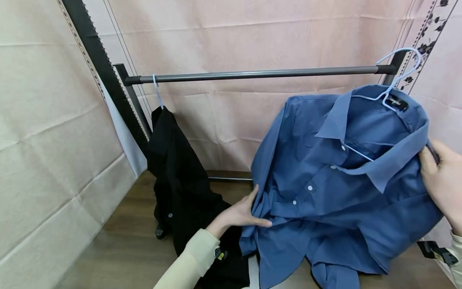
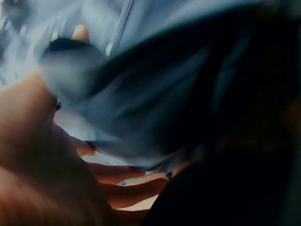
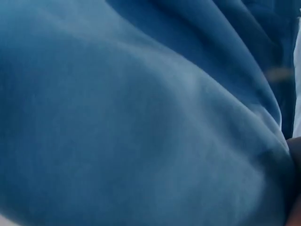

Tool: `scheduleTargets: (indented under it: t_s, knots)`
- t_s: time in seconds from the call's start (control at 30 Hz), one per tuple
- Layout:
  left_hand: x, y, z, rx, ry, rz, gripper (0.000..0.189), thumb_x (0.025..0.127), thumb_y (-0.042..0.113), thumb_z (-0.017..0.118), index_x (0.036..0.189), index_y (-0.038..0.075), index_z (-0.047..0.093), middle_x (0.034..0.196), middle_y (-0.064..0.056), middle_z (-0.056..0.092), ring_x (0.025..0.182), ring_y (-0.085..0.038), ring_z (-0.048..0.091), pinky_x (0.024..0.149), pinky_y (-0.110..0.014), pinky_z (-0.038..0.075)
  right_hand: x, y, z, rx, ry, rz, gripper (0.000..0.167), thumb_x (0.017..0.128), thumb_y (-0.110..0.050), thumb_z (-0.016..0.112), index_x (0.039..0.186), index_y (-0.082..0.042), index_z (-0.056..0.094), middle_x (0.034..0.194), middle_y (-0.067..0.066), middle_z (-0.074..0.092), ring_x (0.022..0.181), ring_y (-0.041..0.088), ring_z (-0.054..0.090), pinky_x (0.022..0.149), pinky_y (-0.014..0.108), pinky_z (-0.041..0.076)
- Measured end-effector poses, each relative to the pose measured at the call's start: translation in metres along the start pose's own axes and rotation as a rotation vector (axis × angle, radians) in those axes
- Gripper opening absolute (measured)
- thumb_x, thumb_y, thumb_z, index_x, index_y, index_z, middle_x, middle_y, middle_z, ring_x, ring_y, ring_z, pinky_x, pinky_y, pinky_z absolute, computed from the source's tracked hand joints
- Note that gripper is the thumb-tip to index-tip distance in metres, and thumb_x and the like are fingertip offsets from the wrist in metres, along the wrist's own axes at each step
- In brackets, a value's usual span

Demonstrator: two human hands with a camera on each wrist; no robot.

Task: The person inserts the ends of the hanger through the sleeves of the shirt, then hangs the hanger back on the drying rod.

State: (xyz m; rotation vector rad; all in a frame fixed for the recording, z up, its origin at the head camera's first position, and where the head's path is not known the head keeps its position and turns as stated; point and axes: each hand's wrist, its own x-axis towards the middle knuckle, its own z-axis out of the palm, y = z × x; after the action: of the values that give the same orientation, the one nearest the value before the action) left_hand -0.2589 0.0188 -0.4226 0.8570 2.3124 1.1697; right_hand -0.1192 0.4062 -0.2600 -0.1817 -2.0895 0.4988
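Note:
A blue button-up shirt (image 1: 325, 180) is on a light-blue hanger (image 1: 388, 94), whose hook rises beside the right end of the rack's bar. At the shirt's right shoulder, my right hand (image 1: 442, 176) grips the cloth, thumb in front. My left hand (image 1: 240, 210) touches the sleeve side at the left, its thumb and fingers spread apart. Blurred dark cloth (image 2: 141, 103) lies against the left hand (image 2: 47, 155) in the left wrist view. Blue fabric (image 3: 131, 132) fills most of the right wrist view, with only a bit of the right hand (image 3: 295, 188) at the edge.
A dark metal bar (image 1: 252, 74) runs across the rack. From its left end hangs a black garment (image 1: 177, 176) on another light-blue hanger (image 1: 157, 90), partly behind the left arm. Pale cloth (image 1: 223, 44) covers the back and sides above a wood-look floor (image 1: 122, 249).

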Motion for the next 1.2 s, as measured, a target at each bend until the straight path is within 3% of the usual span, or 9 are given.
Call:
scheduleTargets:
  t_s: [0.2, 0.33, 0.4, 0.5, 0.6, 0.7, 0.83, 1.03, 1.2]
  knots:
    - [0.009, 0.009, 0.042, 0.254, 0.037, -0.065, 0.120, 0.077, 0.040, 0.089, 0.164, 0.022, 0.008, 0.155, -0.021, 0.036, 0.132, -0.039, 0.048, 0.101, -0.048, 0.046, 0.006, 0.003, 0.002, -0.065, -0.051, 0.054, 0.023, 0.104, -0.009, 0.048, 0.093, 0.008, 0.059, 0.074, 0.029, 0.054, 0.059, -0.017, 0.025, 0.050, 0.016, 0.022]
    - [0.021, 0.015, 0.054, 0.468, 0.077, -0.065, 0.100, 0.084, 0.028, 0.085, 0.161, 0.019, 0.023, 0.143, -0.017, 0.050, 0.116, -0.034, 0.060, 0.085, -0.039, 0.052, 0.010, 0.003, 0.003, -0.105, -0.074, 0.037, 0.021, 0.103, -0.007, 0.046, 0.094, 0.009, 0.057, 0.079, 0.033, 0.053, 0.055, 0.004, 0.037, 0.050, 0.017, 0.021]
    - [0.027, 0.017, 0.053, 0.509, 0.095, -0.028, 0.087, 0.087, 0.015, 0.080, 0.159, 0.019, 0.030, 0.138, -0.016, 0.056, 0.104, -0.029, 0.063, 0.076, -0.034, 0.052, 0.011, 0.001, 0.003, -0.112, -0.077, 0.031, 0.021, 0.103, -0.006, 0.046, 0.094, 0.009, 0.056, 0.078, 0.033, 0.053, 0.054, 0.022, 0.041, 0.050, 0.019, 0.020]
    - [0.032, 0.016, 0.045, 0.464, 0.127, 0.028, 0.078, 0.088, -0.003, 0.068, 0.156, 0.020, 0.039, 0.136, -0.016, 0.060, 0.080, -0.026, 0.063, 0.059, -0.030, 0.045, 0.013, 0.000, 0.005, -0.120, -0.089, 0.028, 0.021, 0.103, -0.007, 0.045, 0.092, 0.008, 0.055, 0.077, 0.032, 0.052, 0.056, 0.035, 0.046, 0.052, 0.027, 0.029]
    - [0.035, 0.015, 0.033, 0.373, 0.215, 0.068, 0.074, 0.084, -0.011, 0.061, 0.151, 0.019, 0.049, 0.137, -0.015, 0.061, 0.082, -0.024, 0.064, 0.059, -0.029, 0.043, 0.013, -0.002, 0.008, -0.139, -0.108, 0.037, 0.024, 0.104, -0.011, 0.043, 0.097, 0.008, 0.055, 0.083, 0.037, 0.053, 0.068, 0.052, 0.052, 0.060, 0.049, 0.040]
    - [0.040, 0.018, 0.021, 0.258, 0.332, 0.103, 0.066, 0.085, -0.011, 0.059, 0.145, 0.015, 0.055, 0.138, -0.013, 0.061, 0.109, -0.026, 0.065, 0.079, -0.030, 0.051, 0.015, -0.002, 0.011, -0.132, -0.121, 0.080, 0.030, 0.106, -0.013, 0.039, 0.112, 0.010, 0.056, 0.097, 0.041, 0.054, 0.085, 0.059, 0.054, 0.074, 0.068, 0.037]
    - [0.055, 0.029, 0.013, 0.130, 0.415, 0.132, 0.057, 0.091, -0.007, 0.059, 0.146, 0.007, 0.053, 0.140, -0.015, 0.058, 0.130, -0.030, 0.054, 0.106, -0.039, 0.045, 0.019, 0.001, 0.012, -0.080, -0.103, 0.153, 0.037, 0.106, -0.013, 0.036, 0.129, 0.011, 0.053, 0.116, 0.043, 0.054, 0.101, 0.058, 0.054, 0.081, 0.064, 0.039]
    - [0.076, 0.036, 0.031, 0.102, 0.366, 0.102, 0.058, 0.094, 0.000, 0.062, 0.150, 0.008, 0.047, 0.145, -0.017, 0.052, 0.135, -0.031, 0.049, 0.109, -0.038, 0.042, 0.019, 0.002, 0.013, -0.069, -0.084, 0.172, 0.039, 0.106, -0.009, 0.038, 0.135, 0.011, 0.052, 0.126, 0.043, 0.051, 0.110, 0.060, 0.052, 0.094, 0.067, 0.037]
    - [0.083, 0.034, 0.053, 0.229, 0.244, 0.097, 0.050, 0.097, 0.013, 0.065, 0.145, 0.014, 0.053, 0.137, -0.009, 0.060, 0.126, -0.024, 0.056, 0.101, -0.033, 0.046, 0.013, 0.006, 0.015, -0.098, -0.092, 0.124, 0.037, 0.106, -0.008, 0.041, 0.134, 0.011, 0.053, 0.126, 0.042, 0.051, 0.110, 0.064, 0.050, 0.095, 0.069, 0.038]
